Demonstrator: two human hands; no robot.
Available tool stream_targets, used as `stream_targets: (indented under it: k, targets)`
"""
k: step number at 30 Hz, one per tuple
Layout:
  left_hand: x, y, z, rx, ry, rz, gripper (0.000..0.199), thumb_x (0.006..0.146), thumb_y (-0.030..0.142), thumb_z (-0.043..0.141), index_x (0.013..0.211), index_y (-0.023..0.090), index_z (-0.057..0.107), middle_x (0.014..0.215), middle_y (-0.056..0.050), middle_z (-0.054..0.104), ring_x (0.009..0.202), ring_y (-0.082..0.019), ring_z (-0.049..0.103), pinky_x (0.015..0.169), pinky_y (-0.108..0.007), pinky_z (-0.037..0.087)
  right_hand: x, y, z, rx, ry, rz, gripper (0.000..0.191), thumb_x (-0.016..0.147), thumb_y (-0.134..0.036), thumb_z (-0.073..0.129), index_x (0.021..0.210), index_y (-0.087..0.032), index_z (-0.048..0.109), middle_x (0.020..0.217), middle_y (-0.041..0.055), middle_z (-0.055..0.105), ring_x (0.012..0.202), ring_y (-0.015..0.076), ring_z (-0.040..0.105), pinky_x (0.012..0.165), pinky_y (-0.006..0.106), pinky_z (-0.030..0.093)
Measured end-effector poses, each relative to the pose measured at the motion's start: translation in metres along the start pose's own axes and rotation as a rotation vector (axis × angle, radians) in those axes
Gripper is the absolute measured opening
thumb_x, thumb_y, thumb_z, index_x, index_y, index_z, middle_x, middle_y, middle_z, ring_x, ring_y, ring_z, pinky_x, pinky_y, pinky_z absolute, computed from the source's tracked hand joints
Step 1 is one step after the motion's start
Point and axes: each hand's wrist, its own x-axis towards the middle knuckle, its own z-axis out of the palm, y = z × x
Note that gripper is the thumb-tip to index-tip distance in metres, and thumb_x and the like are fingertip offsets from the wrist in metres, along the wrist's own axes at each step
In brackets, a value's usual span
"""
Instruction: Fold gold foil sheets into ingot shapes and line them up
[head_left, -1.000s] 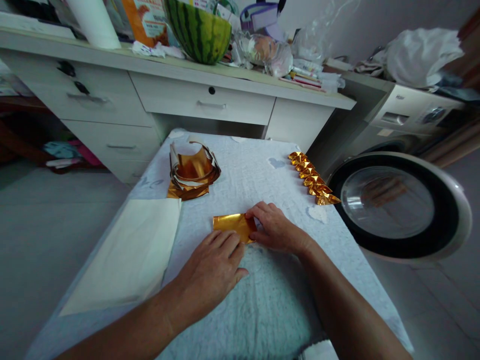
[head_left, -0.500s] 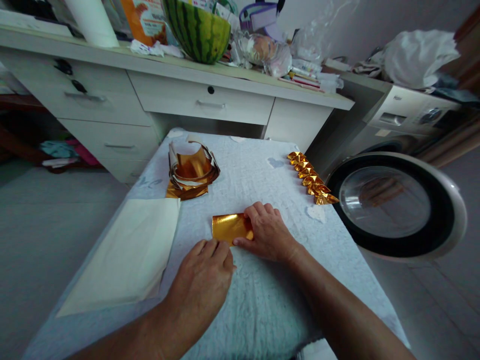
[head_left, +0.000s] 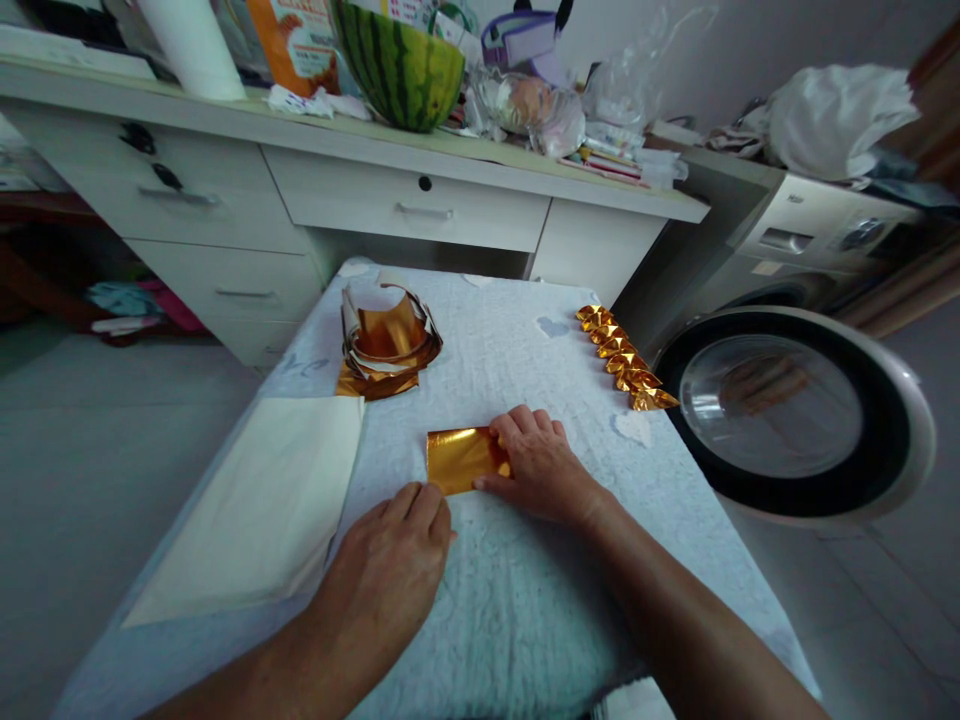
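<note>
A gold foil sheet, folded into a small rectangle, lies on the cloth-covered table. My right hand grips its right end, fingers over the far corner and thumb at the near edge. Curled fingers of my left hand are at the sheet's near left corner; their tips and anything under them are hidden. Beyond, to the left, stands a curled stack of gold and white sheets. A row of folded gold pieces runs along the table's right side.
Pale paper covers the table's left side. Behind the table is a drawer counter bearing a cut watermelon, a white roll and plastic bags. A washing machine's open door stands close to the right edge.
My left hand has slid a little to the left along the sheet's near edge, baring more of that edge. My right hand stays on the right end.
</note>
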Motion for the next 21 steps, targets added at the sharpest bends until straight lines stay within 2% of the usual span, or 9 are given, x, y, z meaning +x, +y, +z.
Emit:
stream_targets:
  k: [4,8,14,21]
  targets:
    - [-0.006,-0.005,0.009,0.046,0.020,0.007,0.026,0.089,0.007,0.048,0.097,0.015,0.071,0.096,-0.011,0.067,0.090,-0.025,0.064,0.072,-0.037,0.058,0.001,0.012,-0.003,0.032,-0.058,0.001,0.051,0.075,-0.048,0.074,0.118,-0.027,0.056,0.117,0.0083,0.053,0.101,0.0275,0.048,0.085,0.043,0.038]
    - [-0.007,-0.008,0.011,0.045,0.077,0.027,0.029,0.090,0.007,0.045,0.102,0.014,0.070,0.099,-0.011,0.068,0.094,-0.025,0.064,0.076,-0.037,0.057,0.001,0.020,-0.010,0.063,-0.134,0.001,0.044,0.077,-0.041,0.075,0.116,-0.031,0.059,0.122,0.0080,0.049,0.104,0.0275,0.047,0.088,0.044,0.036]
    - [-0.004,-0.010,0.005,0.029,0.084,0.036,0.028,0.090,0.006,0.044,0.098,0.012,0.070,0.092,-0.010,0.068,0.085,-0.024,0.064,0.072,-0.038,0.055,0.001,0.027,-0.018,0.092,-0.197,-0.014,0.043,0.081,-0.030,0.070,0.122,-0.035,0.060,0.127,0.0082,0.046,0.104,0.0267,0.045,0.090,0.044,0.037]
    - [0.001,-0.015,0.000,0.012,0.062,0.067,0.025,0.088,0.005,0.046,0.086,0.015,0.069,0.089,-0.008,0.067,0.081,-0.023,0.062,0.071,-0.039,0.051,-0.001,0.045,-0.019,0.171,-0.197,-0.124,0.050,0.080,-0.021,0.068,0.127,-0.036,0.058,0.128,0.0066,0.048,0.109,0.0252,0.046,0.096,0.043,0.037]
